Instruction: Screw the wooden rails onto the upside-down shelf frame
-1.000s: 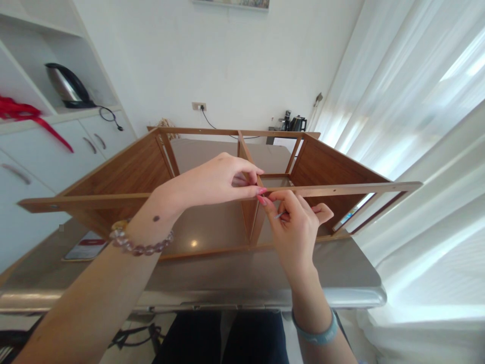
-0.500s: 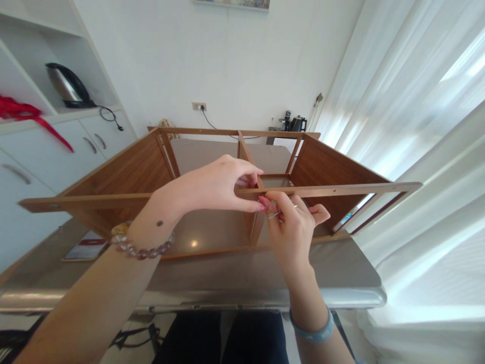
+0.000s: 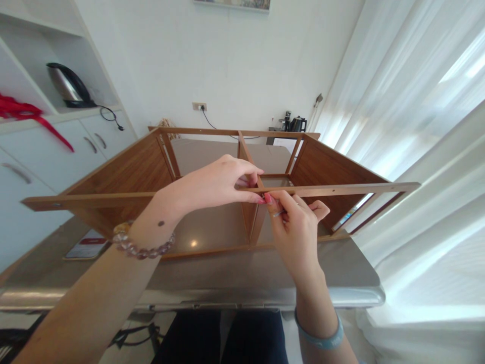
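A brown wooden shelf frame [image 3: 125, 174] lies on its side on a grey table [image 3: 227, 278]. Its near top rail [image 3: 341, 190] runs left to right in front of me. My left hand [image 3: 215, 182] is closed, pinching that rail where the middle divider [image 3: 250, 222] meets it. My right hand [image 3: 295, 230] is closed just below the rail at the same joint, fingers pinched on a thin silver metal tool [image 3: 278, 213]. The fingertips of both hands almost touch.
A booklet [image 3: 85, 248] lies on the table's left side. White cabinets with a kettle [image 3: 68, 86] and a red ribbon [image 3: 22, 111] stand at left. A second kettle [image 3: 297, 123] sits at the back wall. White curtains [image 3: 417, 126] hang at right.
My right hand has shifted slightly, bringing the metal tool up against the underside of the rail. My left hand keeps its pinch at the joint. The frame has barely moved.
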Motion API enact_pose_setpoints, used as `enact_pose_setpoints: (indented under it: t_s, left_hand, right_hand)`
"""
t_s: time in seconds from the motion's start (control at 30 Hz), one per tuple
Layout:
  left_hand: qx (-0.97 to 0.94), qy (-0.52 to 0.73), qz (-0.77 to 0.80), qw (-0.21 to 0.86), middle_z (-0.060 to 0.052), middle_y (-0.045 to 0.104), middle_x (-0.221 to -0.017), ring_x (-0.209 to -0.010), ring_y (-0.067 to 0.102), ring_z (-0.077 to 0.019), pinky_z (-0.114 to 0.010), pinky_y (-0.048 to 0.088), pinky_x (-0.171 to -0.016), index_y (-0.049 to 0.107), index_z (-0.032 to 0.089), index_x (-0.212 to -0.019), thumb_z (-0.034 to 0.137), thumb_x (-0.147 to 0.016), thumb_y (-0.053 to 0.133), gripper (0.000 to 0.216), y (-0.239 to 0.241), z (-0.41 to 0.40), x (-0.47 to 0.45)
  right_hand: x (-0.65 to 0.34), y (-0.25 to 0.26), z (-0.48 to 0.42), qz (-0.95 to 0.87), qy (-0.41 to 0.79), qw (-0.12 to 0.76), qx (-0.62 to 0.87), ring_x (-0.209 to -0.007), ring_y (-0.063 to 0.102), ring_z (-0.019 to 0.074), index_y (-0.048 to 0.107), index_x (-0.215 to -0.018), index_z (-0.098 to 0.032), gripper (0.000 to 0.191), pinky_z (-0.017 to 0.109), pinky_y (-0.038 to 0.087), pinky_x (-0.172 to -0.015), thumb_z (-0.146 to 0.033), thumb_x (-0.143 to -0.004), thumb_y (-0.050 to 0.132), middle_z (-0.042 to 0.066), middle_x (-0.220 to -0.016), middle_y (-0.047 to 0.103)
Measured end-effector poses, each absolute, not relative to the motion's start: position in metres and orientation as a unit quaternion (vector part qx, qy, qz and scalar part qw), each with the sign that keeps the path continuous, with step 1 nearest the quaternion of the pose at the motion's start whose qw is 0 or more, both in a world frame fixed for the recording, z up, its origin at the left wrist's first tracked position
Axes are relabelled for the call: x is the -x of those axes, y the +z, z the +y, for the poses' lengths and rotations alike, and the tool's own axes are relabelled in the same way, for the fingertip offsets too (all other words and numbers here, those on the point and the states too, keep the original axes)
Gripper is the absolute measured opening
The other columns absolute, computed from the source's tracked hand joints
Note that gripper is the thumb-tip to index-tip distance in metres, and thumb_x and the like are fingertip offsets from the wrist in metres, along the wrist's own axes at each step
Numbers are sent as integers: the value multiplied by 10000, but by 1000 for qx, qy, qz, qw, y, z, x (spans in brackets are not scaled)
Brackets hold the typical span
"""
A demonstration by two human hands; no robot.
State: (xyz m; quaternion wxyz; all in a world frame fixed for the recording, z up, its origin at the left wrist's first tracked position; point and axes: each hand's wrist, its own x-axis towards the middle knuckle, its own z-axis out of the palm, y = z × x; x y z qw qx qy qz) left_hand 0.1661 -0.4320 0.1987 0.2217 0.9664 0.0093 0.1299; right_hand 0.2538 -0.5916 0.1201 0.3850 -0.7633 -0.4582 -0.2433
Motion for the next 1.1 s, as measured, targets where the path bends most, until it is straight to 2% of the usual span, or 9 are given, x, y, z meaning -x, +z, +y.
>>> enact_pose_setpoints:
  t_s: [0.17,0.3,0.63,0.97,1.1]
  left_hand:
    - [-974,142,4,176,-49,715,-1008,-955,666,-170,-286,506,-900,685,190,-986,568,-759,605,448,199,-434,-165]
    - [-976,153,7,155,-35,713,-965,-940,656,-160,-278,498,-880,672,202,-1055,556,-765,588,465,199,-436,-165]
    - [-974,156,2,162,-28,712,-960,-905,657,-148,-268,498,-866,675,203,-1061,540,-749,599,465,199,-436,-165]
    - [-974,159,4,161,-20,713,-942,-882,655,-143,-271,493,-872,671,201,-1061,487,-750,614,426,199,-436,-165]
    - [-973,155,1,168,-19,715,-938,-888,659,-145,-270,500,-872,681,193,-998,482,-748,615,388,200,-437,-164]
  right_hand:
    - [-255,124,-595,-455,-189,409,768,-600,486,97,663,-856,-247,256,321,184,-732,-358,-972,463,-60,-635,614]
    - [-255,126,-595,-443,-164,420,775,-577,489,91,676,-865,-269,256,323,189,-754,-399,-966,480,-80,-572,575]
    - [-253,123,-596,-441,-153,424,776,-598,517,96,671,-865,-254,280,334,204,-776,-427,-960,472,-71,-586,587]
    - [-255,123,-595,-431,-141,450,769,-509,440,52,626,-884,-244,211,332,213,-786,-398,-954,499,-100,-622,579]
    - [-251,124,-602,-418,-134,461,771,-549,454,72,586,-1003,-253,180,347,220,-804,-397,-945,495,-101,-625,527]
